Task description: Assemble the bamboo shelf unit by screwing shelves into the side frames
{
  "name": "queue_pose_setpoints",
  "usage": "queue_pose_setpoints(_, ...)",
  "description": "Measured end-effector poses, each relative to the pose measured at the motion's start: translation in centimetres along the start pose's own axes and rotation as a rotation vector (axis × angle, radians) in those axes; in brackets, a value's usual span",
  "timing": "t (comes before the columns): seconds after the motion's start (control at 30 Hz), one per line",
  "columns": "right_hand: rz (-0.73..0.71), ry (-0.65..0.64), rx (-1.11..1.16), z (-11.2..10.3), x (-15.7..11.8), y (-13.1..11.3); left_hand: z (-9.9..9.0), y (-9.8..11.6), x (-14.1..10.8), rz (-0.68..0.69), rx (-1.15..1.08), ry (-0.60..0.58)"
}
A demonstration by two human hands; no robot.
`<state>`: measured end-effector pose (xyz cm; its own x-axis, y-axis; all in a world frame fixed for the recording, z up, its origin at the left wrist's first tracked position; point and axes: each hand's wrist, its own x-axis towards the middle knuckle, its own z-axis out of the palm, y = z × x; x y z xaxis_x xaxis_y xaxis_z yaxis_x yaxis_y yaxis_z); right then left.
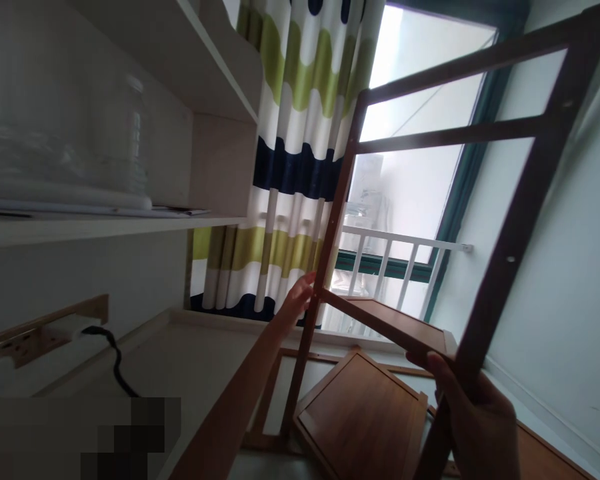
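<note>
A dark brown wooden rack frame, with two crossbars near its top, stands tilted in front of me. A flat wooden panel joins its posts lower down. My left hand grips the left post at the height of that panel, its fingers partly hidden behind the wood. On the other side, my right hand wraps round the right post where the panel meets it, thumb along the panel's edge. Below, a second wooden panel lies at an angle among lighter wooden bars.
To the left is a white shelf unit with a clear plastic bottle. A power strip with a black cable sits below it. Behind the frame are a striped curtain, a window and a white railing. A wall rises at right.
</note>
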<state>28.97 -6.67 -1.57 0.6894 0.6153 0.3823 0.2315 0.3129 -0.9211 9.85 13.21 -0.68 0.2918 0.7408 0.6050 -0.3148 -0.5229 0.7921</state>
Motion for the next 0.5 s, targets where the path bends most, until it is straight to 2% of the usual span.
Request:
queue_pose_setpoints(0.17,-0.051,-0.029,0.014,-0.1,0.5,0.4,0.6,0.8,0.4,-0.299,-0.148,-0.350)
queue_pose_setpoints(0.23,-0.059,-0.021,0.025,-0.2,0.7,0.4,1.0,1.7,-0.2,-0.379,-0.203,-0.428)
queue_pose_setpoints(0.37,-0.082,-0.028,0.040,-0.5,0.8,0.1,1.7,3.1,-1.0,-0.484,-0.160,-0.432)
queue_pose_setpoints(0.5,-0.117,-0.028,0.070,-1.0,0.8,0.0,3.1,3.6,-1.3,-0.451,-0.185,-0.260)
